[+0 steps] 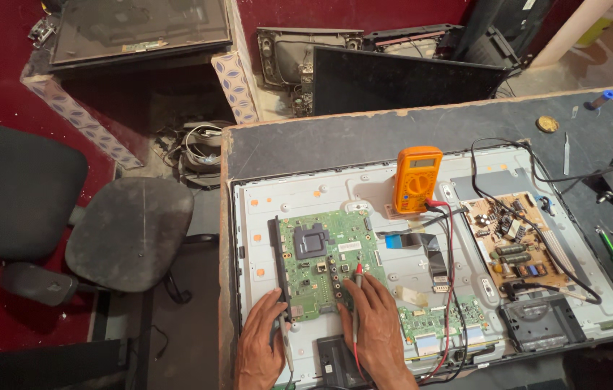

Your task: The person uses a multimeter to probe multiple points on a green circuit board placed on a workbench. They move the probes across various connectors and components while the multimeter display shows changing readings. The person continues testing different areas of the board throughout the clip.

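Head view, first observer: what is the person busy with?

Second observer: It looks like a measurement on the green main board [321, 267]. The right hand [378, 328], just below the board's lower right corner, is closed around the red probe [356, 289], whose tip rests on the board's right part. The left hand [259, 347], at the board's lower left corner, is closed around the black probe [286, 348]. Where its tip lands cannot be told.

First observer: And the meter?

Second observer: The orange multimeter [416, 179] stands up and to the right of the main board, leaning on the television's metal back pan [285, 195]. Its reading is too small to make out.

First observer: What would a further reading call for?

Second observer: Judging by the crowded parts, both tips need steady, narrow contact, with no sliding across neighbouring pins.

First observer: Anything holding things?

Second observer: The back pan acts as a shallow tray. It carries the main board, a tan power supply board [512, 242] well to the right, and a small green board [436, 318] to the lower right. A round tin [547, 124] lies far to the upper right, outside the pan. Its contents cannot be told.
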